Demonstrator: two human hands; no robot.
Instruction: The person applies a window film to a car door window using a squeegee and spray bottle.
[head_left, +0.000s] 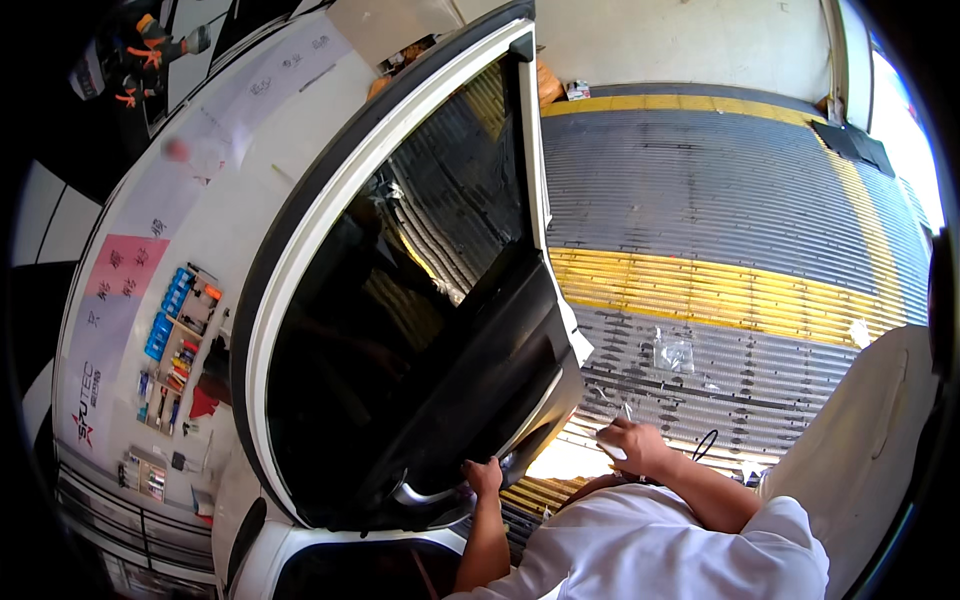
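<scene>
My left hand (484, 476) is at the lower inner panel of an opened white car door (450, 375), close to the chrome door handle (420, 495); its fingers are curled at the panel's edge, and whether they grip it is unclear. My right hand (634, 446) is to the right of the door, closed around a small pale object (611, 448) with a thin light tip sticking up past the fingers. What the object is cannot be told. The dark door window (375, 270) reflects the ribbed floor. The black inner trim panel lies below the glass.
Ribbed grey and yellow floor (720, 285) spreads to the right, with a clear plastic bag (673, 354) on it. Pale car bodywork (855, 442) stands at the right. Beyond the door, a wooden organizer (176, 352) holds tools and blue bins. A black mat (853, 146) lies far right.
</scene>
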